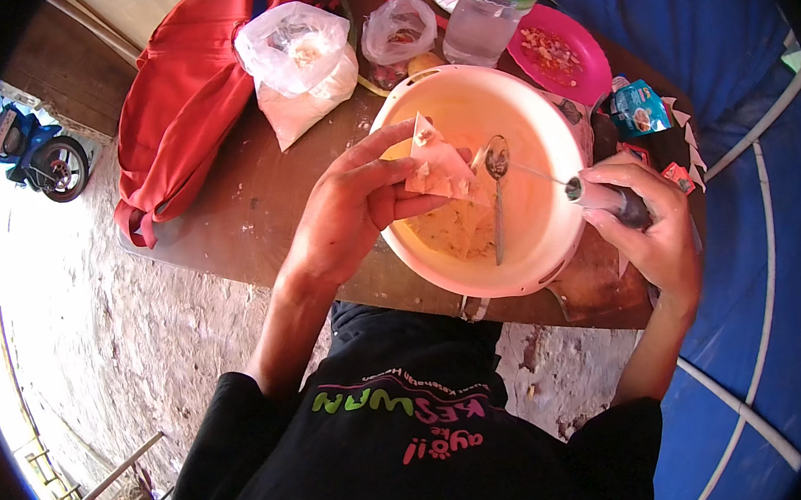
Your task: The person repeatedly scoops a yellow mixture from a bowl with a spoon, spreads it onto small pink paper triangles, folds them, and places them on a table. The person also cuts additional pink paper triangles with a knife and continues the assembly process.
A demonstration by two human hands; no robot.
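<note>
Brown tabletop (229,246) supports a round white plastic basin (543,133); over it, the left hand (348,197) pinches a white, crumb-smeared triangular piece (439,163); the right hand (656,228) grips a dark-handled tool (629,207). Yellowish mixture (442,235) inside suggests unfinished work.

Tabletop (234,203) is brown, and the bag (183,107) at its far left is solid red. Basin (554,213) is kind of creamy with a peachy tint, folded wrap (438,168) whitish pink, spoon (498,222) silvery. Far right there's a hot pink plate (593,57), then a teal sachet (640,105). Tarp (698,53) on the right: blue. Shirt (344,474): black with green, pink and white print.
</note>
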